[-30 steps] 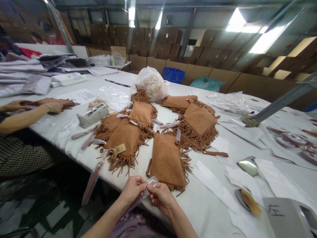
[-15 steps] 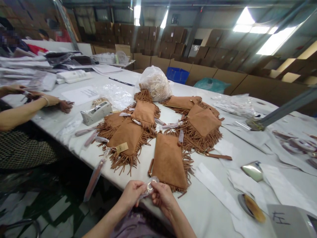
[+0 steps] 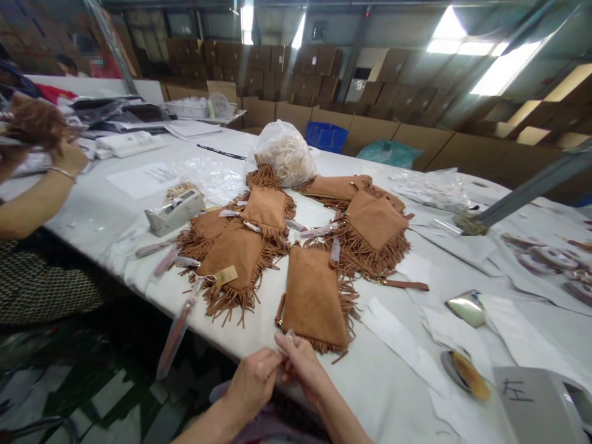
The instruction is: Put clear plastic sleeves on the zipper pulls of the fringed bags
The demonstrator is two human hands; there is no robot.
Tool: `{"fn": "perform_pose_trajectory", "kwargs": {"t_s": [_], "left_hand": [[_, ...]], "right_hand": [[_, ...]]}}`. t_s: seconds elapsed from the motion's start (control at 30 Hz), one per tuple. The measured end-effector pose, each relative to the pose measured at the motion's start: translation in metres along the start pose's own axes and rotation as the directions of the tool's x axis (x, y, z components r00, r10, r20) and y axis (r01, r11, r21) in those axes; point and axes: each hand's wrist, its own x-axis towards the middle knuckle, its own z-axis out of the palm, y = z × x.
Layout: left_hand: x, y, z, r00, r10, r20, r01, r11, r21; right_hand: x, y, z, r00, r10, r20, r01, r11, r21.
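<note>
My left hand point(image 3: 253, 382) and my right hand point(image 3: 303, 365) meet at the table's near edge, both pinched on a small clear plastic-wrapped piece point(image 3: 289, 336) that is mostly hidden by the fingers. Just beyond them lies a tan suede fringed pouch point(image 3: 313, 296), flat on the white table point(image 3: 393, 394). Further back, several more fringed pouches point(image 3: 235, 256) lie in a loose pile, some with paper tags and clear-wrapped straps.
A co-worker's arm point(image 3: 41, 191) at the left lifts a fringed piece. A tape dispenser point(image 3: 174, 211) and a plastic bag of light filler point(image 3: 284, 154) sit behind the pile. At the right lie paper strips point(image 3: 398, 342), shiny oval pieces point(image 3: 467, 307) and a grey box point(image 3: 536, 404).
My hands have dropped closer to the table edge and closed over the clear piece, hiding most of it. The co-worker has raised a fringed piece off the table.
</note>
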Motion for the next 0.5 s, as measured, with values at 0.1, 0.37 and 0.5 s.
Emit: {"fn": "perform_pose_trajectory", "kwargs": {"t_s": [0.1, 0.37, 0.5], "left_hand": [[-0.004, 0.004, -0.002, 1.000, -0.009, 0.015, 0.010, 0.997, -0.075], [0.006, -0.002, 0.003, 0.873, -0.462, 0.156, 0.465, 0.690, -0.555], [0.015, -0.005, 0.015, 0.870, -0.450, 0.202, 0.468, 0.626, -0.624]], "right_hand": [[0.004, 0.003, -0.001, 0.998, -0.056, -0.011, 0.055, 0.996, -0.063], [0.006, 0.007, -0.009, 0.991, -0.135, -0.023, 0.133, 0.988, -0.073], [0.006, 0.008, -0.010, 0.989, -0.145, -0.039, 0.142, 0.986, -0.083]]}}
